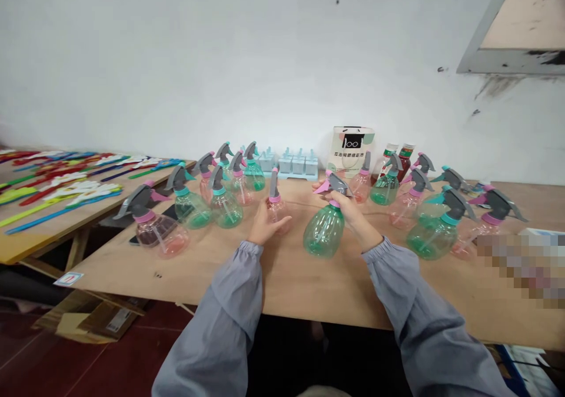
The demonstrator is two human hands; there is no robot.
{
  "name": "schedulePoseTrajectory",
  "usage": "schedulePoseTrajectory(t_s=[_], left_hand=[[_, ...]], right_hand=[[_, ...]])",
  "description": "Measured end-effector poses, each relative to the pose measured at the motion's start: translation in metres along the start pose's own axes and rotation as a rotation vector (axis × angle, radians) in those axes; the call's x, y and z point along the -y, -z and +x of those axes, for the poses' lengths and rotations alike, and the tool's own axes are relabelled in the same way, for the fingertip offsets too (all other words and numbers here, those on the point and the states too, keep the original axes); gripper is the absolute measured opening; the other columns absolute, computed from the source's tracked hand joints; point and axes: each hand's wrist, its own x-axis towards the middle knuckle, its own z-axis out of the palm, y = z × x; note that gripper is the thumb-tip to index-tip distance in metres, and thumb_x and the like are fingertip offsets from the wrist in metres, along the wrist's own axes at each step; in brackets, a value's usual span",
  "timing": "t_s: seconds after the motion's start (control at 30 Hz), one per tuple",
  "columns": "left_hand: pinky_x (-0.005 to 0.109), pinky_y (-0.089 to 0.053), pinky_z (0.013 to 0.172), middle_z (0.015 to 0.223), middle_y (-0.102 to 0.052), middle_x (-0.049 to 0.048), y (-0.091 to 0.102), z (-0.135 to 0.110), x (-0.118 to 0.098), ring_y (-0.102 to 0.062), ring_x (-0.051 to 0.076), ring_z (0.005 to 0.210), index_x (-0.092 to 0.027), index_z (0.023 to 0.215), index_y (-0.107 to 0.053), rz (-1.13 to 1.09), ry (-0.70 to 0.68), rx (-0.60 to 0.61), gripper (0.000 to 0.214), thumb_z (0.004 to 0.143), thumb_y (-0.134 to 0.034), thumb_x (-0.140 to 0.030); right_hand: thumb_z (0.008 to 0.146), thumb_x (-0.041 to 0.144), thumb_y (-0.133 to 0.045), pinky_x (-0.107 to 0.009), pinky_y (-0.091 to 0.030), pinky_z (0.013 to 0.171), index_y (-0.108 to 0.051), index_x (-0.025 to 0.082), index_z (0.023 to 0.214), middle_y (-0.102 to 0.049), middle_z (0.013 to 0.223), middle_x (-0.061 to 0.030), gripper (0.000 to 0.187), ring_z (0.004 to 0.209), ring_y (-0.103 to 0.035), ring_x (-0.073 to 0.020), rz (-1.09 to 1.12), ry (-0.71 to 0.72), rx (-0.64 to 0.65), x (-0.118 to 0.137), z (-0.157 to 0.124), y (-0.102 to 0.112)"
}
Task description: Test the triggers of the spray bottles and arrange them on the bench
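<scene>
My left hand [265, 223] is wrapped round a pink spray bottle [277, 207] that stands upright on the wooden table [286, 279], its grey trigger head pointing up. My right hand [346, 206] grips the neck of a green spray bottle [324, 229] with a grey and pink trigger head; this bottle is tilted, its round body toward me and lifted off the table or just touching it. Both arms wear grey sleeves.
Several pink and green spray bottles stand left [189, 206] and right [435, 226] of my hands. At the back are pale blue moulds [293, 163], a printed box [352, 150] and sauce bottles [404, 159]. A side table [53, 220] holds colourful long sticks. Cardboard [92, 320] lies on the floor.
</scene>
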Motion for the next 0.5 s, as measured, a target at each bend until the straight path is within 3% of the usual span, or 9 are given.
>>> schedulePoseTrajectory(t_s=[0.1, 0.17, 0.23, 0.37, 0.5], left_hand=[[0.052, -0.04, 0.111, 0.132, -0.055, 0.0158, -0.001, 0.0, 0.002, -0.054, 0.033, 0.126, -0.019, 0.134, -0.04, 0.001, -0.005, 0.008, 0.082, 0.068, -0.081, -0.044], [0.052, -0.04, 0.111, 0.133, -0.055, 0.0161, -0.001, 0.0, 0.002, -0.055, 0.033, 0.126, -0.018, 0.134, -0.039, -0.001, -0.006, 0.015, 0.082, 0.068, -0.08, -0.044], [0.052, -0.04, 0.111, 0.133, -0.055, 0.0161, -0.002, 0.0, 0.002, -0.054, 0.033, 0.127, -0.018, 0.134, -0.039, -0.003, -0.002, 0.014, 0.081, 0.068, -0.08, -0.044], [0.052, -0.039, 0.112, 0.133, -0.055, 0.0157, -0.002, 0.0, 0.002, -0.053, 0.033, 0.128, -0.018, 0.133, -0.04, -0.014, -0.001, 0.015, 0.081, 0.068, -0.081, -0.044], [0.052, -0.039, 0.111, 0.134, -0.054, 0.0157, -0.001, 0.0, 0.002, -0.054, 0.033, 0.127, -0.018, 0.134, -0.039, -0.02, 0.013, 0.022, 0.083, 0.068, -0.081, -0.044]], right_hand=[[0.066, 0.041, -0.067, -0.029, -0.049, 0.068, -0.069, 0.022, 0.077, -0.064, 0.07, 0.0013, 0.022, 0.078, -0.062, -0.0179, -0.196, 0.086, -0.273, -0.009, 0.0, 0.03], [0.065, 0.044, -0.07, -0.026, -0.042, 0.057, -0.062, 0.021, 0.064, -0.051, 0.059, 0.0045, 0.025, 0.062, -0.051, -0.0129, -0.334, 0.125, -0.48, -0.013, 0.0, 0.055], [0.066, 0.045, -0.07, -0.025, -0.034, 0.053, -0.052, 0.02, 0.056, -0.041, 0.055, 0.0063, 0.032, 0.056, -0.04, -0.0097, -0.435, 0.168, -0.608, -0.015, 0.0, 0.079], [0.071, 0.047, -0.066, -0.026, -0.031, 0.053, -0.052, 0.019, 0.061, -0.039, 0.059, 0.006, 0.033, 0.056, -0.035, -0.0093, -0.49, 0.267, -0.709, -0.023, 0.005, 0.113], [0.073, 0.05, -0.066, -0.028, -0.038, 0.059, -0.064, 0.016, 0.073, -0.045, 0.062, 0.0049, 0.034, 0.059, -0.038, -0.0109, -0.527, 0.289, -0.733, -0.037, 0.015, 0.128]])
